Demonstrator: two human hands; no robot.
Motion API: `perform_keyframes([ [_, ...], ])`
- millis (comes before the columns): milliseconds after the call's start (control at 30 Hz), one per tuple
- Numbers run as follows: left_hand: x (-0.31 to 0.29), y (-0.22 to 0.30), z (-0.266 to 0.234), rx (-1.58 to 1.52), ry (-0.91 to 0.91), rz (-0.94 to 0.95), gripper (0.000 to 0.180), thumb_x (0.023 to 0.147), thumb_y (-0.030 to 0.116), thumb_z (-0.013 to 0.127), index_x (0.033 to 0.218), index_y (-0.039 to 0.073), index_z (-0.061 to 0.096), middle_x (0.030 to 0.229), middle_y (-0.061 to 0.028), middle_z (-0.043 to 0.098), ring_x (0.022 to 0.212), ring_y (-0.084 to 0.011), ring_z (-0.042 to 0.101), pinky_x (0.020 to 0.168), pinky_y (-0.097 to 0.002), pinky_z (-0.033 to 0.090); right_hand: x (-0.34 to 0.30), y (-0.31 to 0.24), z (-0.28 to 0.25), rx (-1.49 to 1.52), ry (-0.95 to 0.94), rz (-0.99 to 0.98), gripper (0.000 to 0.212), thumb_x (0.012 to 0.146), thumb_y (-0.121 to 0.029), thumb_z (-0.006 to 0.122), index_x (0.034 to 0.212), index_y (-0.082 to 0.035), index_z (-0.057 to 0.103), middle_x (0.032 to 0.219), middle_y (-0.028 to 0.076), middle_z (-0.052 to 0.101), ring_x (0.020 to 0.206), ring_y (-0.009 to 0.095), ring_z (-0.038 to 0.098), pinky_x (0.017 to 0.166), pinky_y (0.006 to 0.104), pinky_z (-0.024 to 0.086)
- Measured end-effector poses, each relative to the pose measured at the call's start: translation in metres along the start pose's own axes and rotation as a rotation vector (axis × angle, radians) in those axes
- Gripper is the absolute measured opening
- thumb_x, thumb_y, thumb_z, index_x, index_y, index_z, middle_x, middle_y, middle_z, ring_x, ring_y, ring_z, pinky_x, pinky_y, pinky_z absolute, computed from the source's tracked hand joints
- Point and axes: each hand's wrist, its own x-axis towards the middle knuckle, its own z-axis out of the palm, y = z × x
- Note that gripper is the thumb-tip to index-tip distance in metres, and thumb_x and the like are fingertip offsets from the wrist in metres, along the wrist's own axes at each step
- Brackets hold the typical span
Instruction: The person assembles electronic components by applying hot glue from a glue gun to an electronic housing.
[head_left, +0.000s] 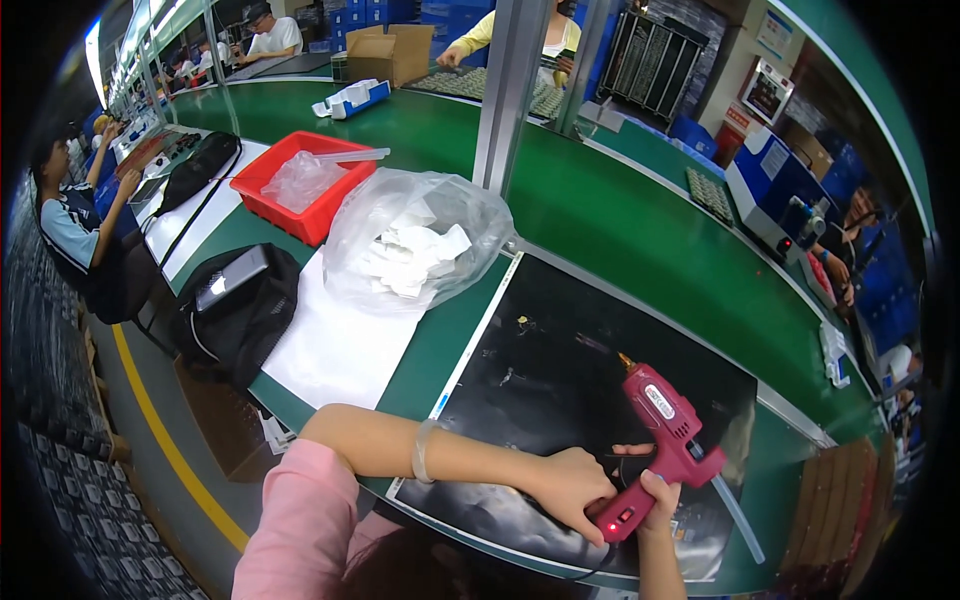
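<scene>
A dark pink hot glue gun (660, 420) is tilted over the black mat, its brass nozzle pointing up and away. A clear glue stick (738, 520) juts out of its back. My right hand (655, 498) is wrapped round the handle, with some fingers showing past the trigger side. From the left, my left hand (572, 490) reaches across and closes on the bottom of the handle, beside a small lit red switch. Its fingertips are partly hidden. A dark cord runs down from the handle's end toward the table's near edge.
The black mat (540, 330) carries small scraps of glue. Left of it are a clear bag of white paper (420, 245), a red bin (270, 205) with plastic inside, and a black bag (240, 320) with a phone (232, 278). A metal post (507, 100) stands behind; co-workers sit farther off.
</scene>
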Motion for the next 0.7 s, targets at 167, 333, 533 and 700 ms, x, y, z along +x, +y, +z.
perform_keyframes([
  [167, 0.0009, -0.0014, 0.0013, 0.006, -0.004, 0.006, 0.045, 0.063, 0.053, 0.060, 0.060, 0.009, 0.051, 0.053, -0.0017, 0.055, 0.050, -0.0221, 0.055, 0.042, -0.0317, 0.038, 0.0003, -0.0006, -0.0001, 0.011, -0.007, -0.013, 0.047, 0.060, -0.019, 0.054, 0.096, 0.009, 0.045, 0.090, 0.026, 0.054, 0.070, 0.024, 0.057, 0.065, 0.0295, 0.049],
  [333, 0.0007, 0.0005, -0.0010, 0.014, -0.007, 0.007, 0.045, 0.063, 0.053, 0.059, 0.060, 0.009, 0.051, 0.053, -0.0018, 0.055, 0.049, -0.0223, 0.055, 0.042, -0.0319, 0.038, 0.0005, -0.0020, -0.0054, 0.042, -0.083, 0.021, 0.043, 0.062, -0.015, 0.055, 0.097, 0.008, 0.045, 0.093, 0.024, 0.053, 0.086, 0.029, 0.055, 0.069, 0.0325, 0.048],
  [533, 0.0002, 0.0001, -0.0007, 0.014, -0.008, 0.008, 0.045, 0.063, 0.053, 0.059, 0.060, 0.009, 0.051, 0.053, -0.0021, 0.055, 0.049, -0.0227, 0.055, 0.042, -0.0322, 0.038, 0.0003, -0.0011, 0.0000, 0.001, -0.022, 0.022, 0.046, 0.060, -0.020, 0.055, 0.096, 0.008, 0.045, 0.091, 0.025, 0.054, 0.068, 0.022, 0.057, 0.066, 0.0292, 0.047],
  [700, 0.0003, -0.0009, 0.0012, 0.021, 0.002, 0.018, 0.045, 0.063, 0.053, 0.059, 0.061, 0.009, 0.051, 0.054, -0.0019, 0.055, 0.050, -0.0223, 0.055, 0.043, -0.0319, 0.039, -0.0002, -0.0018, 0.0009, 0.008, -0.023, 0.034, 0.046, 0.060, -0.020, 0.054, 0.095, 0.008, 0.046, 0.092, 0.025, 0.054, 0.068, 0.022, 0.057, 0.066, 0.0293, 0.047],
])
